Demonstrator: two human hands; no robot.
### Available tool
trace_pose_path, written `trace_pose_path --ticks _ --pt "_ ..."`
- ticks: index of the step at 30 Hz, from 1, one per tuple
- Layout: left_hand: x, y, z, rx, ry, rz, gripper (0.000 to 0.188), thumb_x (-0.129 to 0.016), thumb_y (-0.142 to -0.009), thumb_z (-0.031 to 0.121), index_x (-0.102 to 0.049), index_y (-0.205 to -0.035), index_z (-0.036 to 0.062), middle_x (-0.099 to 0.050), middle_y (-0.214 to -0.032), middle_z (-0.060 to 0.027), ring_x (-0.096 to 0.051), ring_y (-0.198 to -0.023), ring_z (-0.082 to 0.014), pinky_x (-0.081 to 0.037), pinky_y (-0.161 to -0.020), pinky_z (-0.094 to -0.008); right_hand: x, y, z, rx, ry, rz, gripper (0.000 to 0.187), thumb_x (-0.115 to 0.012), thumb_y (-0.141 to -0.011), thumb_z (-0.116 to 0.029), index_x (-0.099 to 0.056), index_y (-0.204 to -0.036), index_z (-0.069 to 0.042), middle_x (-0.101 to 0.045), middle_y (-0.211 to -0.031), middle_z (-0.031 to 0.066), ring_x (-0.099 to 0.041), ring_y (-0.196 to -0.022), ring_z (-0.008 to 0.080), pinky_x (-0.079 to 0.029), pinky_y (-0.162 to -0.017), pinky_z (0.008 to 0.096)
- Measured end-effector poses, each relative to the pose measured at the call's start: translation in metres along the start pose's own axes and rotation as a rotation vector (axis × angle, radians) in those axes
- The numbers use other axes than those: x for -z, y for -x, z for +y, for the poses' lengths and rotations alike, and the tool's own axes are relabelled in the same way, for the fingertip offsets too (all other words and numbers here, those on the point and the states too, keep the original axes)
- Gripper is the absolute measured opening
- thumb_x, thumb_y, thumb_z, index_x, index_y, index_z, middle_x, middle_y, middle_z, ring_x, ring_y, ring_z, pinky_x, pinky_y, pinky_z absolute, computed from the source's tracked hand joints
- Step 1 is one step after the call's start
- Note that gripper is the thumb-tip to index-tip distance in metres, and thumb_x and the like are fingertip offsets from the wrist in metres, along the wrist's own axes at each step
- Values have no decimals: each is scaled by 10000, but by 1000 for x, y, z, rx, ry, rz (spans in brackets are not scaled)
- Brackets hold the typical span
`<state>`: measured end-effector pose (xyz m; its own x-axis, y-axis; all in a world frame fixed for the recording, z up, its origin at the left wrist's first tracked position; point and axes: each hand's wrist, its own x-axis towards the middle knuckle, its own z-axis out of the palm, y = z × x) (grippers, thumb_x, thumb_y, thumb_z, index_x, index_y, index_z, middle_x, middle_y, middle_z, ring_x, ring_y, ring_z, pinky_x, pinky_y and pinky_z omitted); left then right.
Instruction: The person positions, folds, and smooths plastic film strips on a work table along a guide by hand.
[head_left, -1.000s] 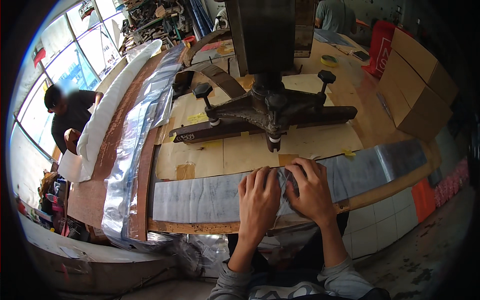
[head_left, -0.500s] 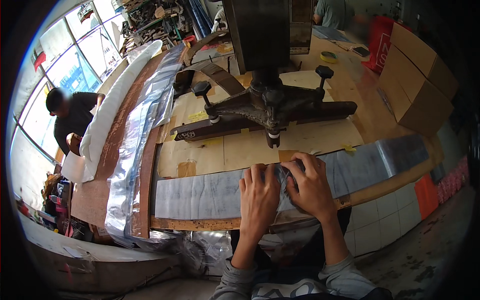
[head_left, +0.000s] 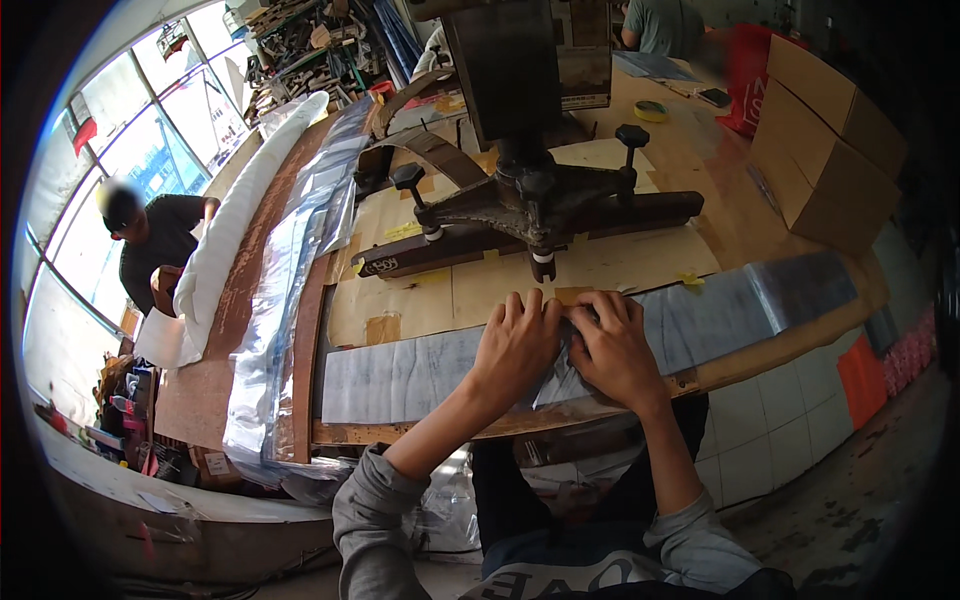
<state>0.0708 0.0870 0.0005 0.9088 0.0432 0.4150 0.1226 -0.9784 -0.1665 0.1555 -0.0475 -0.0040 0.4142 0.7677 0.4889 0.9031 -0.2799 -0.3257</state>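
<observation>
A long grey metal strip [head_left: 400, 375] lies along the near edge of the wooden workbench [head_left: 720, 215]. My left hand [head_left: 517, 347] and my right hand [head_left: 612, 345] rest side by side on its middle, fingers pressed down and pinching a crinkled silvery sheet [head_left: 560, 385] that hangs over the bench edge. Just beyond my fingertips stands a dark iron press [head_left: 530, 205] with a tall column, two knobbed handles and a punch tip pointing down at brown paper.
Cardboard boxes [head_left: 825, 165] sit at the right rear. Shiny plastic sheets [head_left: 285, 290] and a long white roll [head_left: 235, 235] run along the left side. One person [head_left: 150, 240] bends by the windows at left; another [head_left: 670, 25] stands at the far end.
My hands have stayed on the strip with only small finger shifts. The person at the left has straightened slightly.
</observation>
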Motion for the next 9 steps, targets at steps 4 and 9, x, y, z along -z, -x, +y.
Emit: trace_pose_path --ticks 4,9 --pt "-4 -6 -15 -67 65 71 209 -601 -773 238 -545 -868 60 -564 -815 -87 -582 -771 -230 -417 -684 -340 -2 1 1 -5 3 -2 336 -619 -738 -122 -586 -1067 -64 -493 -1081 74 -457 -1078 229 -310 -966 443" --pt "-5 -4 -25 -48 19 7 245 -617 -805 323 -565 -827 85 -590 -769 -63 -600 -760 -202 -402 -703 -360 -4 1 2 -13 -6 -22 352 -622 -743 -135 -574 -1087 -78 -489 -1091 80 -453 -1091 232 -303 -980 449"
